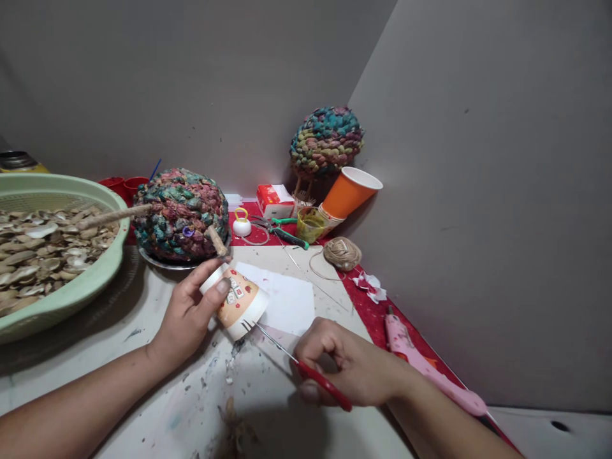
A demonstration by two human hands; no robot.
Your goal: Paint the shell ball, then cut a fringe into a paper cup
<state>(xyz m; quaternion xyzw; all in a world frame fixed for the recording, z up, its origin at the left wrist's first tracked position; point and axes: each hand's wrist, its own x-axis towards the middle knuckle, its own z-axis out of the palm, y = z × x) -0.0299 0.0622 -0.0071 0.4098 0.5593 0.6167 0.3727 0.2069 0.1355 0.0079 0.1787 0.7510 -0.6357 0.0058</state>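
Note:
My left hand [184,312] grips a paper cup [239,296] with an orange printed pattern, tilted so its rim points down and to the right. Several short slits show along that white rim. In my right hand [347,363] is a pair of scissors [322,382] with red handles. The blade tips touch the cup's rim beside the slits. Just behind the cup sits a multicoloured shell-like ball [184,207] on a metal plate, with stick-like pieces poking out. A white sheet of paper [291,296] lies beneath and to the right of the cup.
A green basket [112,255] of shells or husks stands at left. Toward the back are a second coloured ball [327,140], an orange paper cup [351,191], green-handled pliers [289,233] and a ball of twine [342,254]. A pink glue gun [421,363] lies along the right edge.

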